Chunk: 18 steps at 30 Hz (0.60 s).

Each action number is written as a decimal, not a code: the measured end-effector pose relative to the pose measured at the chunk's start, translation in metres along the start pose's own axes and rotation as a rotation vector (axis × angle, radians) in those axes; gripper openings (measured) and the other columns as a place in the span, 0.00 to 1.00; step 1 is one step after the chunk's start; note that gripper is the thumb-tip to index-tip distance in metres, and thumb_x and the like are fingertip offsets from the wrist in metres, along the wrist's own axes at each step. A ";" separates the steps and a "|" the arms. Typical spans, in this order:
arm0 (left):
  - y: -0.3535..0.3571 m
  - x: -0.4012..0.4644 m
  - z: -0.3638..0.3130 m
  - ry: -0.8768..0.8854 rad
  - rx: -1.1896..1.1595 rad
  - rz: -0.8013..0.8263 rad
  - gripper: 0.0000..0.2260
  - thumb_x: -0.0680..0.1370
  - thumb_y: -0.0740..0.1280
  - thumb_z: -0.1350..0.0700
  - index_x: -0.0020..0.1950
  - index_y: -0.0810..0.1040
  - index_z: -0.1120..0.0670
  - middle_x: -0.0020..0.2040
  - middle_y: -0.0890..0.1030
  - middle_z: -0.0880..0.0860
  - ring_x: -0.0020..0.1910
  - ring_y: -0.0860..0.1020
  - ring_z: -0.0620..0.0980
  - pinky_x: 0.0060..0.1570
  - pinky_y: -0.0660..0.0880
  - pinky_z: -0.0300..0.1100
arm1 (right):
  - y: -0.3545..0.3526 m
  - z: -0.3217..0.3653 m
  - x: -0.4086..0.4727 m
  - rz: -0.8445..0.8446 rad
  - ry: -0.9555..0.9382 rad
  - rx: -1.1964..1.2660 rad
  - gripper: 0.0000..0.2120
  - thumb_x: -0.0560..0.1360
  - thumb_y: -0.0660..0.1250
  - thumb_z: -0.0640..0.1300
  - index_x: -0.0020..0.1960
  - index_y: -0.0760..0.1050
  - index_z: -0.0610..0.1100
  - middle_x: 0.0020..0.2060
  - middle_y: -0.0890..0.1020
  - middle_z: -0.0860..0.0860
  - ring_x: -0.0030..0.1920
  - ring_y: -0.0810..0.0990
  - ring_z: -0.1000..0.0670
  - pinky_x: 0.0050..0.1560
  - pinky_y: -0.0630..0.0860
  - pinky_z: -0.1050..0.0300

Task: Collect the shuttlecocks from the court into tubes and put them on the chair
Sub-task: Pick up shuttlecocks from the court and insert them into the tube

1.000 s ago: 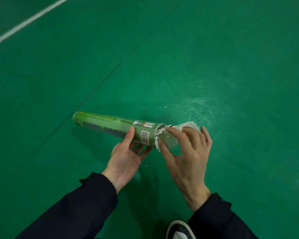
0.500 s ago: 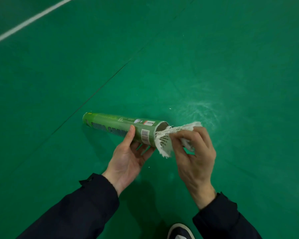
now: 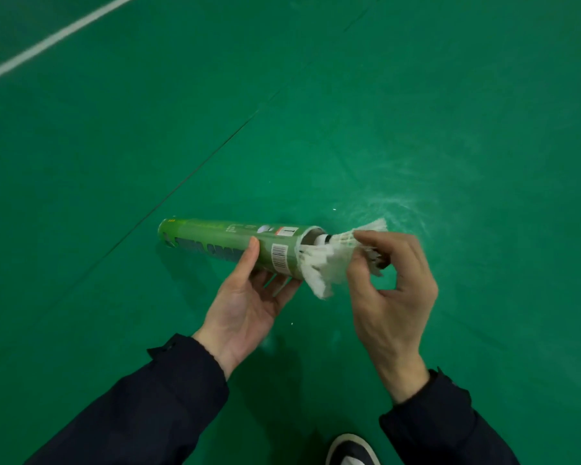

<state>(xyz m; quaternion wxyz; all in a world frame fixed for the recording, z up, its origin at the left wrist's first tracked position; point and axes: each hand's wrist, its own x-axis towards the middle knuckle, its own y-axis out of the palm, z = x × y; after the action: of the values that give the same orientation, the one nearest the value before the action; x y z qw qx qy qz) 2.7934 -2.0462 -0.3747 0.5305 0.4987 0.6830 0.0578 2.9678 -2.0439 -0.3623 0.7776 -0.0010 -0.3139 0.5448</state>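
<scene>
Shoe (image 3: 352, 452) cut off at bottom edge; shuttlecocks (image 3: 326, 263) motion-blurred, count unclear.

- An indoor badminton court is showing here: green sport floor (image 3: 416, 95) is spreading across the whole view.
- A white boundary line (image 3: 57, 36) is crossing it.
- A shuttlecock tube (image 3: 228, 245) is pointing to badminton.
</scene>
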 end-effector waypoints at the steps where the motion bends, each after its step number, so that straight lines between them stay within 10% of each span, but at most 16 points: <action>1: 0.001 0.001 -0.001 0.001 -0.013 -0.001 0.25 0.79 0.69 0.46 0.72 0.76 0.57 0.62 0.83 0.58 0.61 0.82 0.55 0.57 0.83 0.50 | 0.000 0.000 -0.001 -0.032 0.003 0.026 0.07 0.76 0.68 0.35 0.52 0.81 0.41 0.45 0.82 0.48 0.45 0.80 0.51 0.47 0.76 0.59; 6: 0.004 0.003 -0.004 0.024 -0.016 0.002 0.24 0.80 0.69 0.45 0.72 0.77 0.57 0.62 0.83 0.58 0.59 0.83 0.54 0.57 0.83 0.48 | 0.008 -0.005 -0.005 0.150 0.022 0.034 0.11 0.75 0.72 0.43 0.58 0.80 0.46 0.50 0.83 0.50 0.51 0.81 0.49 0.53 0.78 0.52; 12: 0.005 0.001 0.002 -0.013 0.012 0.009 0.24 0.81 0.68 0.46 0.73 0.76 0.58 0.67 0.80 0.60 0.65 0.79 0.56 0.56 0.83 0.48 | 0.021 -0.012 -0.008 -0.030 -0.170 -0.143 0.10 0.77 0.74 0.41 0.52 0.73 0.47 0.43 0.81 0.49 0.42 0.76 0.49 0.42 0.74 0.43; 18: 0.004 0.002 0.000 0.001 0.001 0.030 0.23 0.82 0.67 0.45 0.75 0.75 0.54 0.64 0.81 0.57 0.64 0.79 0.55 0.54 0.83 0.49 | 0.021 -0.002 0.000 -0.059 -0.047 0.003 0.11 0.81 0.68 0.49 0.63 0.74 0.55 0.55 0.77 0.71 0.53 0.75 0.64 0.54 0.74 0.39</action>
<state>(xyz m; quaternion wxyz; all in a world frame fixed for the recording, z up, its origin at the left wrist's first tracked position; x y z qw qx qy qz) 2.7963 -2.0433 -0.3735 0.5291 0.5092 0.6757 0.0655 2.9510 -2.0345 -0.3711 0.7856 0.0221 -0.3313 0.5221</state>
